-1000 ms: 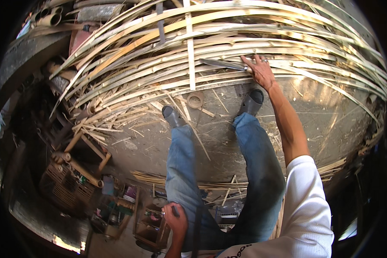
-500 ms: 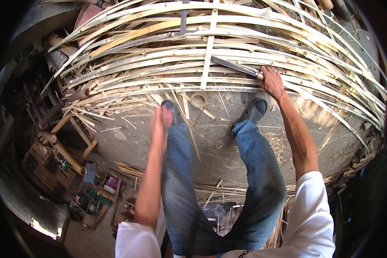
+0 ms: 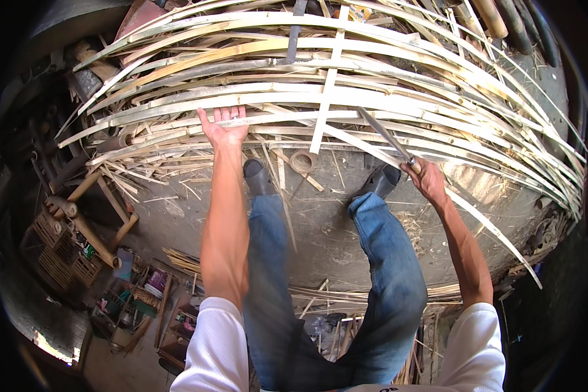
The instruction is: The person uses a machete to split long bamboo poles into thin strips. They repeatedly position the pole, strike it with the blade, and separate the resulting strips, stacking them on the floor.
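Right hand (image 3: pixel 428 179) grips a knife (image 3: pixel 387 136); left hand (image 3: pixel 225 132), hold unclear. Likely step: handling strips (image 3: pixel 366 99); next calls for secure left grip.

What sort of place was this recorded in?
Probably a bamboo workshop: long, split bamboo strips lie in rows before the person, the right hand holds a long knife, and thin scraps litter the floor.
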Demonstrator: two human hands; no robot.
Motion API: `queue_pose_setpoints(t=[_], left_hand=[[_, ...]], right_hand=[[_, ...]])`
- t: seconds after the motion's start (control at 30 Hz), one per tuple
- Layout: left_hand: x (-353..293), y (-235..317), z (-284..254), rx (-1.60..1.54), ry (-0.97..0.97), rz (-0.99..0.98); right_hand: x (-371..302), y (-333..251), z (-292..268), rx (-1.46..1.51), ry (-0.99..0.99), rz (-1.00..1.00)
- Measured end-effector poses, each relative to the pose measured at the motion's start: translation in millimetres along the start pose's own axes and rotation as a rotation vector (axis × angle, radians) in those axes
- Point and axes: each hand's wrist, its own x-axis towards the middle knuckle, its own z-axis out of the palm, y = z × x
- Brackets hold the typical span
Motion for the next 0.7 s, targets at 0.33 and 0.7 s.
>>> queue_pose_setpoints(t=[0.33, 0.7], left_hand=[[-5, 21, -101, 0.527, 0.126, -0.157], [-127, -57, -146, 0.298, 0.114, -0.309]], right_hand=[[-86, -2, -5, 0.129, -0.240, 0.120], [-305, -22, -120, 0.284, -0.453, 0.539]])
